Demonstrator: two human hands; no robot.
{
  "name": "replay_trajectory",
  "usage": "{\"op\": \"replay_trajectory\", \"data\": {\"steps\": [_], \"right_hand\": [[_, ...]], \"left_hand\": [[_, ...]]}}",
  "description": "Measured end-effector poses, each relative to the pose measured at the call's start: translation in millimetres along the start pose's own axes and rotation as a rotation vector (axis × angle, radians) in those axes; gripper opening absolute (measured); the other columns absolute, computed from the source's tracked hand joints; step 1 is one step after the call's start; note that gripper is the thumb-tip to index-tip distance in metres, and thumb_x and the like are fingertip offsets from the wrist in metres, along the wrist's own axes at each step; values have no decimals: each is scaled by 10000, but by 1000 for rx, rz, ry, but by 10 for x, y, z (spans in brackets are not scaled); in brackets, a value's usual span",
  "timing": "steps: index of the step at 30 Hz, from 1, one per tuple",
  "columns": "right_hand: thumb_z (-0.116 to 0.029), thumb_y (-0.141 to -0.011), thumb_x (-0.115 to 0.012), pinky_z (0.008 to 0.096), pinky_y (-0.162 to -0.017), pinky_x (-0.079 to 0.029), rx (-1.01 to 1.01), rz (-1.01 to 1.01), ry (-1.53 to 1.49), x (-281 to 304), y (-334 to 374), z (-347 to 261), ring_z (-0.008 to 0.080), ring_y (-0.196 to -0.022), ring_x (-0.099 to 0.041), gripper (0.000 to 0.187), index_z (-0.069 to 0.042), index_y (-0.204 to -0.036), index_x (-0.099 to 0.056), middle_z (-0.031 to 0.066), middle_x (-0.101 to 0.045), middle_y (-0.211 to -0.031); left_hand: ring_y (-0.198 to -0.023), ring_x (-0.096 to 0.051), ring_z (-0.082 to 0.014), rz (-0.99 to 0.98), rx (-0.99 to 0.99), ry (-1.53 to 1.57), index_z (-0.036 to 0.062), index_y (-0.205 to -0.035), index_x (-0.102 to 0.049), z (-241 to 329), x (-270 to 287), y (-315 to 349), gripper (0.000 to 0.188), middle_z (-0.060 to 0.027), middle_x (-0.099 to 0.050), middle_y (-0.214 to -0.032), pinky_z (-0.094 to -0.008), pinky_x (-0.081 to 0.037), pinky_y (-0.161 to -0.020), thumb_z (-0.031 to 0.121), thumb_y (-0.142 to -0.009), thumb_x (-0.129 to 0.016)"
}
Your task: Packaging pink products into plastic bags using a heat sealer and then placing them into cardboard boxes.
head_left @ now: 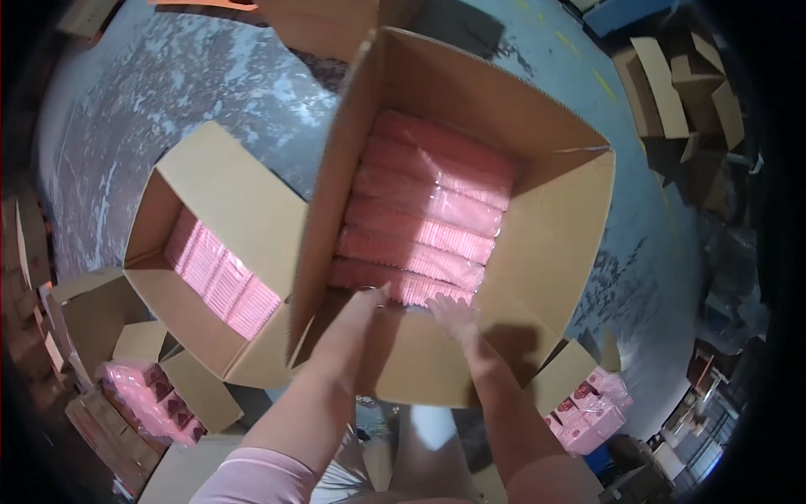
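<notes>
Right hand (453,315): fingers spread, on the near edge of the closest pink, ridged, clear-wrapped row (405,286). Left hand (369,297): at the same row's other end, fingertips hidden; can't tell if pinching. Hands well apart, not pressed together. Row lies right under the hands, inside a large open brown cardboard box (546,227); similar pink wrapped rows (428,202) sit ahead of the hands, side by side.

Risks, my judgement: wrap looks thin and shiny, so fingers could slip, or tear it if they dig in. Row is long and segmented; uneven support between the hands might make it sag or split. Rows look snug, so pulling or pushing one could disturb its neighbour. Near wall of the box stands under the forearms; leaning on it could bend it or tip the box. Smaller brown cardboard box (235,172) left of the left hand, close to the big one, could get knocked.
</notes>
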State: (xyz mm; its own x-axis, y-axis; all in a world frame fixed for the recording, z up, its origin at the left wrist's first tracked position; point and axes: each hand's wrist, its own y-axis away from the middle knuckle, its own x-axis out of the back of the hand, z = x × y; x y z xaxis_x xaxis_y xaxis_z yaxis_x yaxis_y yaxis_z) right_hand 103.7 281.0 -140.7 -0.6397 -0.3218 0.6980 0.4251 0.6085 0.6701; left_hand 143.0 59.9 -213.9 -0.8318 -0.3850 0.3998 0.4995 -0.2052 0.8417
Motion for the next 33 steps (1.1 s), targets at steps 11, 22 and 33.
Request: {"op": "replay_trajectory", "data": {"steps": [11,22,33], "right_hand": [[-191,-821,-524,502,-889,-371,-207,173,327,-1336,246,667,254,-1057,-490,268,-128,-1082,-533,78,-536,-1057],[-82,-782,-579,324,-673,-549,-149,344,128,-209,-94,-7,209,-809,-676,124,-96,-892,-635,79,-670,-835],[92,-702,-451,485,-794,-426,-205,840,-163,2659,2356,371,433,-919,-525,361,-15,-1041,-509,206,-553,-975]], "left_hand": [[-1168,-459,-283,257,77,-796,132,-1228,-545,-446,135,-257,367,-85,-497,-1285,-462,-393,-909,216,-919,-366],[-978,-626,-312,1377,350,-225,44,-970,-699,-1595,-480,-181,319,-134,-670,-1046,-417,-519,-788,230,-892,-452],[-1105,-481,-186,348,-411,-852,195,-887,-711,831,2278,4029,180,18,-636,-1003,-442,-334,-950,211,-775,-571]]}}
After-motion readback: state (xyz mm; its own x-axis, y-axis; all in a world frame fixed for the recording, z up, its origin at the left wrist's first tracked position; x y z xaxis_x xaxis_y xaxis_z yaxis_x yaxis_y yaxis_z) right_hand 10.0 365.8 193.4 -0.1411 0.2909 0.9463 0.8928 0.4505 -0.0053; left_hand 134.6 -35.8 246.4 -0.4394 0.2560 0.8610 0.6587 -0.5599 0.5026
